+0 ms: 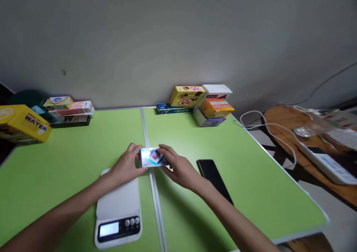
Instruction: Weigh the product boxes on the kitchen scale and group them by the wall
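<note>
A small white box with a blue and red shield logo (pixel 152 157) is gripped from both ends, just above the green table (pixel 83 151). My left hand (pixel 126 166) clasps its left end and my right hand (pixel 175 168) clasps its right end, fingers curled around it. A white kitchen scale (pixel 118 211) with a dark display panel lies below my left hand, nearest the box. The box hovers over the seam between the two table halves, beyond the scale's far right corner.
A black phone (pixel 213 177) lies right of my right hand. Stacks of boxes stand along the wall: yellow and orange ones (pixel 202 101) in the middle, more at left (pixel 69 110), a yellow "WATER" box (pixel 26 125). A wooden table (pixel 306 140) with cables sits at right.
</note>
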### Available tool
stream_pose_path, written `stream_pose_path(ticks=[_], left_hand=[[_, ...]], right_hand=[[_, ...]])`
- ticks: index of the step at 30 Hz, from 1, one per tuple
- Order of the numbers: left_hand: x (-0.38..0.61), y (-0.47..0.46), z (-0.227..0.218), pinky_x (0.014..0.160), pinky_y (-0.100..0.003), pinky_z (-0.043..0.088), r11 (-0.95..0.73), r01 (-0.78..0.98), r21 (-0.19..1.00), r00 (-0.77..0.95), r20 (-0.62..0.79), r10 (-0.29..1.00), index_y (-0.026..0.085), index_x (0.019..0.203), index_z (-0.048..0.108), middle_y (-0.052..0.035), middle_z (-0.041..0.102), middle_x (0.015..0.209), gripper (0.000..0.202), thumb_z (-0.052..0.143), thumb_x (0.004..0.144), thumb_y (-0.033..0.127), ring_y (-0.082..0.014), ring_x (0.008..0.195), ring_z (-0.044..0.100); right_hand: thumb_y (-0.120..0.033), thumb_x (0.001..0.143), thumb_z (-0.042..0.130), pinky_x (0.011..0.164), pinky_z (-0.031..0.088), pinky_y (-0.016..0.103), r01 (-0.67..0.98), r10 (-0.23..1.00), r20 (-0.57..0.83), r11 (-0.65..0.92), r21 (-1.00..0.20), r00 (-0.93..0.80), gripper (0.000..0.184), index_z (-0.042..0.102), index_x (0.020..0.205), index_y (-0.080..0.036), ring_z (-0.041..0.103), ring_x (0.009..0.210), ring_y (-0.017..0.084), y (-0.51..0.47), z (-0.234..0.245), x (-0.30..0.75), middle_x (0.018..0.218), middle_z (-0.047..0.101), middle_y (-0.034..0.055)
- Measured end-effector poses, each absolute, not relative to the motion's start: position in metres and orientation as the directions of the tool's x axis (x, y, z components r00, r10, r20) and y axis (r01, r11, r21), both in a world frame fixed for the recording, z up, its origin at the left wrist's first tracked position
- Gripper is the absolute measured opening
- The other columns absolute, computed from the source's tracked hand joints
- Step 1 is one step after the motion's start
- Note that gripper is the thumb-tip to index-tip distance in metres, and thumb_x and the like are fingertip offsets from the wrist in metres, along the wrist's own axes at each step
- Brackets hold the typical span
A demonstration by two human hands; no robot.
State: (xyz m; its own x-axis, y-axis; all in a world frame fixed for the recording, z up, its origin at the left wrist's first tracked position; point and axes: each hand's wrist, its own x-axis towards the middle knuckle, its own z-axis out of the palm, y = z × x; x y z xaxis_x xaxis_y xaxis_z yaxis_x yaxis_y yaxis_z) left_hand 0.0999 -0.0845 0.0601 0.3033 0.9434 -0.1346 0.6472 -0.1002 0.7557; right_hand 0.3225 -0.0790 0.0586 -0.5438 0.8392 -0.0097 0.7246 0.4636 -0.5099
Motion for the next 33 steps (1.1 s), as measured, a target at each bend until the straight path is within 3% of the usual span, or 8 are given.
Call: stream_pose_path(ticks=[3, 5, 10, 16, 19, 26, 30, 33], left_hand=[[0.154, -0.033, 0.048, 0.084, -0.033, 0.051, -0.14, 0.662, 0.736, 0.29, -0.08, 0.954, 0.017, 0.116, 0.051, -0.0064, 0.051, 0.11, 0.05, 0.068, 0.07, 0.024, -0.02, 0.092, 0.06], [0.192, 0.007, 0.036, 0.083, -0.031, 0.051, -0.126, 0.67, 0.732, 0.264, -0.076, 0.962, 0.016, 0.113, 0.052, -0.0073, 0.051, 0.11, 0.048, 0.069, 0.069, 0.025, -0.0192, 0.089, 0.061], [0.274, 0.096, 0.008, 0.083, -0.033, 0.05, -0.124, 0.675, 0.727, 0.238, -0.056, 0.97, 0.016, 0.113, 0.052, -0.0114, 0.052, 0.115, 0.046, 0.067, 0.07, 0.021, -0.0235, 0.093, 0.063], [0.323, 0.147, -0.015, 0.092, -0.041, 0.045, -0.12, 0.653, 0.748, 0.199, -0.017, 0.98, 0.012, 0.125, 0.041, -0.0207, 0.049, 0.126, 0.05, 0.057, 0.079, 0.017, -0.032, 0.112, 0.056], [0.332, 0.152, -0.022, 0.096, -0.037, 0.041, -0.117, 0.638, 0.761, 0.185, -0.003, 0.983, 0.015, 0.13, 0.034, -0.0176, 0.05, 0.128, 0.051, 0.051, 0.082, 0.012, -0.0282, 0.117, 0.053], [0.334, 0.158, -0.029, 0.099, -0.036, 0.039, -0.13, 0.623, 0.772, 0.218, -0.012, 0.976, 0.017, 0.124, 0.038, -0.0148, 0.049, 0.129, 0.042, 0.046, 0.084, 0.011, -0.0266, 0.119, 0.052], [0.324, 0.155, -0.012, 0.096, -0.04, 0.043, -0.168, 0.614, 0.771, 0.302, -0.033, 0.953, 0.013, 0.124, 0.04, -0.0188, 0.051, 0.125, 0.046, 0.047, 0.079, 0.005, -0.0282, 0.115, 0.054], [0.299, 0.137, 0.012, 0.092, -0.037, 0.046, -0.243, 0.604, 0.759, 0.396, -0.022, 0.918, 0.016, 0.12, 0.045, -0.0143, 0.056, 0.119, 0.049, 0.051, 0.073, 0.002, -0.0255, 0.11, 0.057]], right_hand=[[-0.017, 0.086, 0.048, 0.063, 0.053, 0.035, 0.892, 0.929, 0.003, 0.357, -0.277, -0.371, 0.046, 0.045, 0.131, -0.023, 0.069, 0.08, 0.024, -0.048, 0.049, 0.347, 0.144, 0.044, 0.0114], [-0.016, 0.086, 0.045, 0.061, 0.053, 0.034, 0.939, 0.962, 0.031, 0.272, -0.21, -0.271, 0.044, 0.047, 0.13, -0.023, 0.069, 0.085, 0.025, -0.021, 0.037, 0.363, 0.145, 0.042, 0.0103], [-0.013, 0.083, 0.045, 0.071, 0.055, 0.04, 0.965, 0.987, 0.111, 0.139, -0.223, -0.116, 0.048, 0.045, 0.131, -0.013, 0.064, 0.101, 0.031, 0.049, 0.004, 0.395, 0.142, 0.043, 0.0171], [-0.008, 0.082, 0.044, 0.091, 0.05, 0.042, 0.967, 0.981, 0.174, 0.123, -0.225, -0.084, 0.047, 0.046, 0.129, -0.008, 0.056, 0.114, 0.031, 0.108, -0.02, 0.426, 0.136, 0.047, 0.0227], [-0.012, 0.086, 0.041, 0.095, 0.048, 0.042, 0.96, 0.977, 0.197, 0.129, -0.248, -0.08, 0.044, 0.046, 0.129, -0.008, 0.053, 0.118, 0.031, 0.122, -0.029, 0.434, 0.136, 0.046, 0.0224], [-0.01, 0.081, 0.044, 0.104, 0.04, 0.049, 0.944, 0.969, 0.215, 0.177, -0.278, -0.119, 0.054, 0.04, 0.135, -0.009, 0.043, 0.128, 0.032, 0.128, -0.043, 0.442, 0.138, 0.043, 0.0225], [-0.004, 0.074, 0.045, 0.101, 0.043, 0.048, 0.945, 0.968, 0.199, 0.201, -0.259, -0.152, 0.059, 0.042, 0.133, -0.006, 0.046, 0.125, 0.033, 0.123, -0.031, 0.44, 0.137, 0.044, 0.024], [-0.003, 0.07, 0.045, 0.1, 0.044, 0.049, 0.921, 0.951, 0.211, 0.28, -0.271, -0.227, 0.061, 0.044, 0.13, -0.009, 0.049, 0.122, 0.032, 0.107, -0.012, 0.422, 0.134, 0.047, 0.0217]])
